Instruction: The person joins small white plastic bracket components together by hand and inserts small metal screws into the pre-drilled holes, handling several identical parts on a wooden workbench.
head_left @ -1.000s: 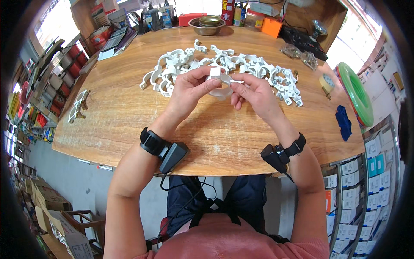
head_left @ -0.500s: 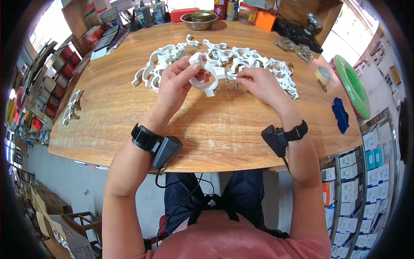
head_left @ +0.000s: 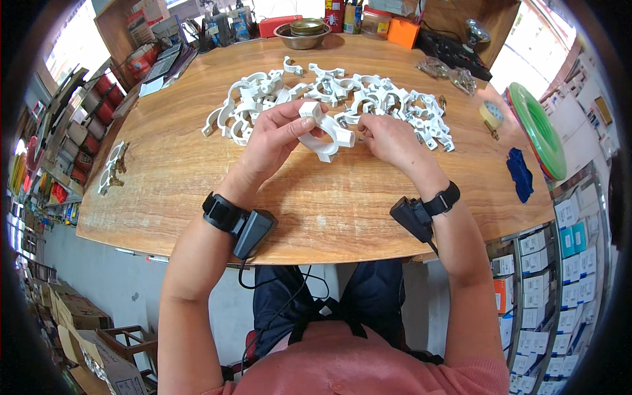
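The left hand (head_left: 273, 135) grips a white plastic pipe clamp (head_left: 322, 128), thumb and fingertips closed around its curved band, holding it up just above the tabletop. The right hand (head_left: 388, 138) sits at the clamp's 3 o'clock with its fingers curled in tight at the clamp's end, pinching something too small to make out. Both wrists wear black straps carrying small black boxes.

At 12 o'clock from the hands, a loose pile of white clamps (head_left: 342, 95) spreads across the middle of the wooden table (head_left: 197, 171). Further toward 12, at the table's far edge, stands a metal bowl (head_left: 303, 33), with an orange box (head_left: 403, 31) to its 3 o'clock. A roll of tape (head_left: 490, 113) lies at 2 o'clock from the right hand, and beyond it a green coil (head_left: 536, 128) leans at the table's rim. A blue cloth (head_left: 520, 174) lies at 3 o'clock near the edge. A small cluster of metal fittings (head_left: 112, 168) sits far out at 9 o'clock.

Around the table stand shelves of boxed goods, and cardboard boxes (head_left: 72, 309) rest on the floor at 8 o'clock.
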Motion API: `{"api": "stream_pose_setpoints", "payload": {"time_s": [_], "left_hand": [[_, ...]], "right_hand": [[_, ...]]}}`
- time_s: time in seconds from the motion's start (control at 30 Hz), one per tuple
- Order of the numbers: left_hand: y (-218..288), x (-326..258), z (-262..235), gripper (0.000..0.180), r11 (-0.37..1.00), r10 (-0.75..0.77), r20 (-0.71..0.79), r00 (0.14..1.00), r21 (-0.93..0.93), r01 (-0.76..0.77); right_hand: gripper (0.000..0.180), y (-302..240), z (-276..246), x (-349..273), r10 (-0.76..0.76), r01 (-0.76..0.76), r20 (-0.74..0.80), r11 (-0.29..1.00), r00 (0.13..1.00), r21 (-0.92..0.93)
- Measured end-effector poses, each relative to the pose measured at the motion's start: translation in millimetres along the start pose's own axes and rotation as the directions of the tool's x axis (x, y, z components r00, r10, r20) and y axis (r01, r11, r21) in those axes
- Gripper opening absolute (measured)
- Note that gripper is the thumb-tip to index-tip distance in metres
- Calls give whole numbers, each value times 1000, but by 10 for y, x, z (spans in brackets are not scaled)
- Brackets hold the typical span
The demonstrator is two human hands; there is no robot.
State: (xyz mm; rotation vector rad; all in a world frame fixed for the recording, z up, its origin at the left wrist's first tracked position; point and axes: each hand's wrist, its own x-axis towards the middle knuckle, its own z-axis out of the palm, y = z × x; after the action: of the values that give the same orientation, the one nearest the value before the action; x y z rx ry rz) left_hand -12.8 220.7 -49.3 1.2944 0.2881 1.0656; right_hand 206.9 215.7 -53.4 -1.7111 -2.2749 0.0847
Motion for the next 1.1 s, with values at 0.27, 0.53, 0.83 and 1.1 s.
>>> {"api": "stream_pose_setpoints", "payload": {"time_s": [0.27,0.53,0.83,1.1], "left_hand": [[-12,-10,1,31,1000,-13,50,999,1,13],[-71,26,107,27,990,17,-27,999,138,-13],[-106,4,209,28,994,87,-151,985,76,-76],[-137,3,260,30,978,82,-103,991,198,-61]], "right_hand": [[20,-90,-252,-20,61,96,-264,834,963,543],[15,-496,-214,-142,56,396,-459,422,887,816],[9,-504,-219,-191,85,396,-545,595,834,699],[8,-578,-209,-192,242,281,-350,278,905,918]]}}
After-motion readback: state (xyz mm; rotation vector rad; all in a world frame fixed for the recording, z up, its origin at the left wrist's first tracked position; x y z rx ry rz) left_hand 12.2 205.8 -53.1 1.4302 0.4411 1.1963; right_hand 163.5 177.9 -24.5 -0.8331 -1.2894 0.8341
